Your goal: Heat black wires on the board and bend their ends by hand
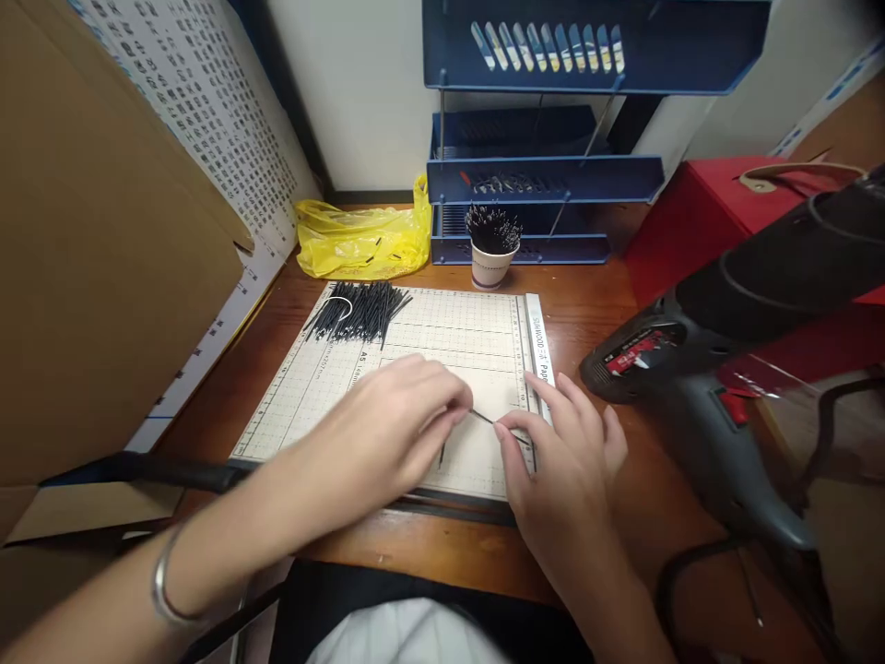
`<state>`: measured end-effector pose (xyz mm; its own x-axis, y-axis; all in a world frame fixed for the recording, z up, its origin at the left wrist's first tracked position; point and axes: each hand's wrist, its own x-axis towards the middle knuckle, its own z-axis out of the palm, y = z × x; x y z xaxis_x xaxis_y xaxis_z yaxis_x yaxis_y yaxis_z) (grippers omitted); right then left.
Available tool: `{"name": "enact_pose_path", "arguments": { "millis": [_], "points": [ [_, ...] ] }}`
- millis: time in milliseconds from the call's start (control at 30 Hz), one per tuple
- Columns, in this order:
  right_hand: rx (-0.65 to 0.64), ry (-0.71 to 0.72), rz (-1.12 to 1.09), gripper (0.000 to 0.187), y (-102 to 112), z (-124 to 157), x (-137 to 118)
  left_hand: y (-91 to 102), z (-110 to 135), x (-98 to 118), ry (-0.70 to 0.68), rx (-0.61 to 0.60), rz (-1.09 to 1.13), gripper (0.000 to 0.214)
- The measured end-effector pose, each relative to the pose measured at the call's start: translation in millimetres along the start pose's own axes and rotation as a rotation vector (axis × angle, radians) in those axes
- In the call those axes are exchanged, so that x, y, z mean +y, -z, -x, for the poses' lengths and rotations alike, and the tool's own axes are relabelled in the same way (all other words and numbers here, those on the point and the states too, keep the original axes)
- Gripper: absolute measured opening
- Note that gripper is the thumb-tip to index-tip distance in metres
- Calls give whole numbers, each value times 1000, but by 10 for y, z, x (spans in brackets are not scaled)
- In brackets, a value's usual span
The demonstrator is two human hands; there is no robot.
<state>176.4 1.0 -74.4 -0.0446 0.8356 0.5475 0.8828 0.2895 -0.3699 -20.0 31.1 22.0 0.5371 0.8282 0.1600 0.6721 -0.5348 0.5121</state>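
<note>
A thin black wire (482,418) stretches between my two hands, low over the cream grid board of a paper trimmer (442,318). My left hand (405,424) pinches one end of it, fingertips curled and partly hidden. Thumb and index finger of my right hand (563,452) grip it farther right, the other fingers spread. Another short dark strand (442,456) shows just under my left fingers. On the board's far left lies a pile of black wires (363,312) with shiny tips, a pale loop on top.
Behind the board stands a paper cup (489,267) packed with black wires. A yellow plastic bag (363,244) lies beside a blue tiered rack (546,175). To the right are a heat gun (725,433) with its cord and a red box (719,212). Cardboard (103,240) walls the left.
</note>
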Motion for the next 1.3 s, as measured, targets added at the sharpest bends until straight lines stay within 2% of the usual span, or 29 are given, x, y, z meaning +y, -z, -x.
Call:
{"name": "enact_pose_path", "arguments": {
  "millis": [67,167,233,333,500,600,867,1300],
  "points": [
    [4,-16,-31,19,0,2,12,-182,167,8,127,108,140,17],
    [27,-39,-100,15,38,3,36,-360,286,-64,319,249,351,15],
    [25,-21,-150,10,79,4,46,-419,312,-99,403,296,484,15],
    [19,32,-224,5,137,8,47,-450,317,-110,457,324,603,15],
    [65,89,-361,11,197,17,56,-475,302,-121,491,389,659,16],
    [36,135,-417,17,218,8,62,-488,294,-131,483,404,670,17],
    [-71,200,-429,21,239,-26,62,-476,300,-117,446,376,664,16],
    [-89,200,-416,20,236,-29,56,-481,314,-142,396,339,656,16]
  ]
}}
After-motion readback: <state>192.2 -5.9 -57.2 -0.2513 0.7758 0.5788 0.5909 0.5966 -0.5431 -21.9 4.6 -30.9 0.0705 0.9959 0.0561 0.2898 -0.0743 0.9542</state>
